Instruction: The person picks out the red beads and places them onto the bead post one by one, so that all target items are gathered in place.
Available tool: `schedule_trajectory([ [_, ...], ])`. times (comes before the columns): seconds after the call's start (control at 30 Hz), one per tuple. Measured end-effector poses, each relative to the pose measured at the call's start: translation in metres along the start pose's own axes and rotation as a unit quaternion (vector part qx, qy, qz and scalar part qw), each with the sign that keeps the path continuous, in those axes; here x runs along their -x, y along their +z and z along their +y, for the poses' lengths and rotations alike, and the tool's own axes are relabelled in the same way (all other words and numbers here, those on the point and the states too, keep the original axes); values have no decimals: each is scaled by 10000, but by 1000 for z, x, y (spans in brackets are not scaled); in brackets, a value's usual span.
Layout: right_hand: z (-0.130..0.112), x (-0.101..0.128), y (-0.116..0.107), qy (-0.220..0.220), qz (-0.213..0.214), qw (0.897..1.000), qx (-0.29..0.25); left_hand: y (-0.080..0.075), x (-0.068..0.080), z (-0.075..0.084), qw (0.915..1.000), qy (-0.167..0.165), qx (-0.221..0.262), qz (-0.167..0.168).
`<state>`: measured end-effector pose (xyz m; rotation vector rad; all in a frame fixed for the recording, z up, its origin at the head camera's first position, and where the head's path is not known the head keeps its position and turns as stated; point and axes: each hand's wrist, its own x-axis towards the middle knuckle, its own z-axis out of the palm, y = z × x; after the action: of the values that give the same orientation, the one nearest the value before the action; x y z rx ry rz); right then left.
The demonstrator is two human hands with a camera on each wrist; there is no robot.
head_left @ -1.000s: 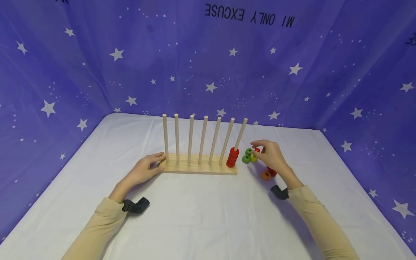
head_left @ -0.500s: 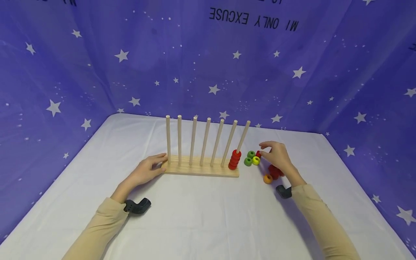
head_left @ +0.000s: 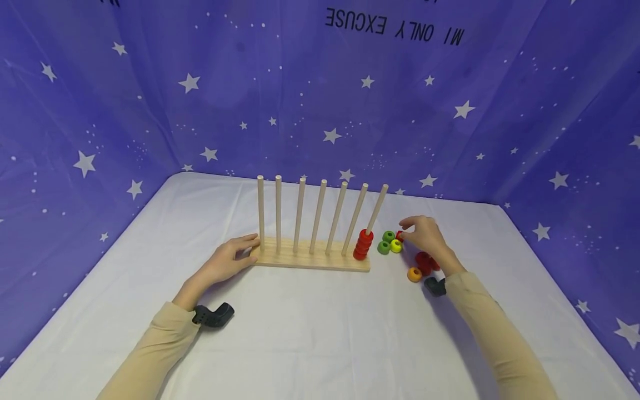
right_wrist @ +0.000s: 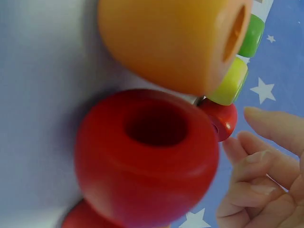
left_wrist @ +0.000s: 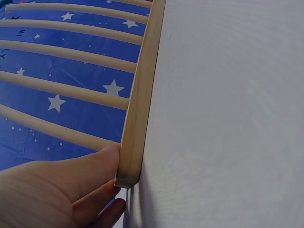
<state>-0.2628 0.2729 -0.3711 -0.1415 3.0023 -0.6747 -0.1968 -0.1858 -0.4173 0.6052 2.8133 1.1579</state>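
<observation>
A wooden peg stand with several upright pegs stands mid-table. Red beads are stacked on its rightmost peg. My left hand grips the stand's left end, with the thumb on the base in the left wrist view. Right of the stand, my right hand is over a loose red bead. Its thumb and fingers are spread apart beside that bead, with nothing between them. Next to it lie a yellow bead and two green beads.
Nearer the right wrist lie an orange bead and more red beads, close to the wrist camera. A starry blue cloth rises behind and beside the white-covered table.
The right hand has moved slightly right, leaving the yellow bead more exposed. The head view has shifted a little. The left hand stays on the stand's end.
</observation>
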Motion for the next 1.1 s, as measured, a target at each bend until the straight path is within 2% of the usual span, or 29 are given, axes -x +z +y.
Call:
schedule_trajectory([
  [0.23,-3,-5,1,177,-428,9989,115,-1,0,-2,10000,-7,-97,-1],
  [0.73,3,-9,3,55,-496,9981,354,-2,1,-2,9999,1,-106,-29],
  [1.1,5,-9,1,191,-573,9975,365,-1,-1,-2,10000,36,-61,-38],
])
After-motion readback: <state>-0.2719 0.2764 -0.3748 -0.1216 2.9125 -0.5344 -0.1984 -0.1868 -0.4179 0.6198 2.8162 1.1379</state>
